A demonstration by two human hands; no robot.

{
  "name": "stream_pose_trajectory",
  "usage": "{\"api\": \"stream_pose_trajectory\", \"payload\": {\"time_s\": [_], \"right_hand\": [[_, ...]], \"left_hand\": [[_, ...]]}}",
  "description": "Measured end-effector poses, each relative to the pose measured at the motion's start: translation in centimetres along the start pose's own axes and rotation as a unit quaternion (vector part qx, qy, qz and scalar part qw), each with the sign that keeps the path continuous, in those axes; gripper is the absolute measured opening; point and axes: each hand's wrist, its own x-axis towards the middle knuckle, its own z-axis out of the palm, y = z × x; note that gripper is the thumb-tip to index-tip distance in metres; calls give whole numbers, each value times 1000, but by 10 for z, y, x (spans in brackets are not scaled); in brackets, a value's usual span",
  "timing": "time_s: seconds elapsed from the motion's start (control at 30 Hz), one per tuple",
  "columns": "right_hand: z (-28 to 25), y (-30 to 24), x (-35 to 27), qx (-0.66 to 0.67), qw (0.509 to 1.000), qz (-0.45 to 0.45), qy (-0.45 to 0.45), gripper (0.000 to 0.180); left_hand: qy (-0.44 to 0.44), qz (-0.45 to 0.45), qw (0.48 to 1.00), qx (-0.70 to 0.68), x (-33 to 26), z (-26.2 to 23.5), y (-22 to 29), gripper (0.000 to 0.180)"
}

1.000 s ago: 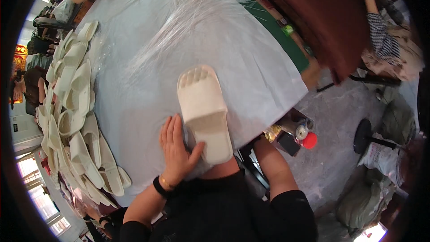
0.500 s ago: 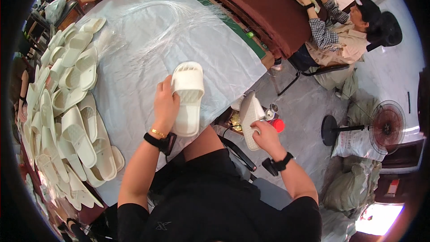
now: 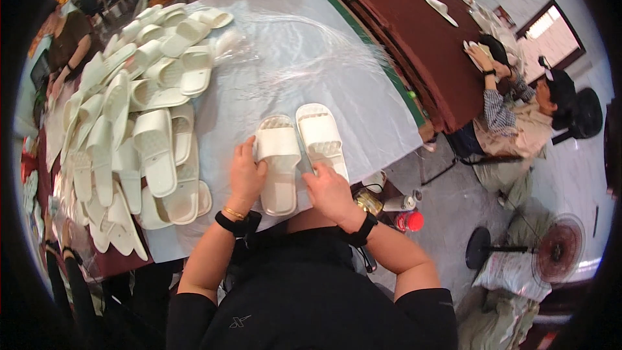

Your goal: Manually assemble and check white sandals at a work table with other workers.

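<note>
**A:** Where's your pair at? Both white slippers sit side by side at the near edge of the table (image 3: 363, 84), right of the big slipper pile (image 3: 129, 123).

**B:** Left hand (image 3: 246, 178) grips the left slipper (image 3: 277, 162) at its side; right hand (image 3: 327, 188) grasps the right slipper (image 3: 321, 137) at the heel. They look like light, bendy foam, so pinch the rim, not the strap.

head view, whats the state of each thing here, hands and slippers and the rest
left hand: gripping the left slipper's side
right hand: on the right slipper's heel end
left slipper: flat on the sheet, strap up
right slipper: flat, touching the left one
slipper pile: loose heap, overlapping
plastic sheet: spread, wrinkled
floor fan: standing; running or not, cannot tell
</note>
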Motion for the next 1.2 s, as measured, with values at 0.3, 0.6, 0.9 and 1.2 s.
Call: {"api": "stream_pose_trajectory", "payload": {"time_s": [0.3, 0.6, 0.9, 1.2], "right_hand": [[-2, 46, 35, 98, 971, 123, 179, 45], [30, 43, 58, 146, 977, 141, 59, 51], [22, 92, 134, 105, 988, 77, 84, 38], [31, 105, 201, -71, 995, -25, 63, 24]], "left_hand": [[11, -39, 999, -21, -21, -10, -10, 53], [99, -16, 995, 7, -22, -10, -25, 46], [56, -43, 997, 15, -23, -31, -30, 44], [29, -29, 999, -24, -28, -39, -33, 47]]}}
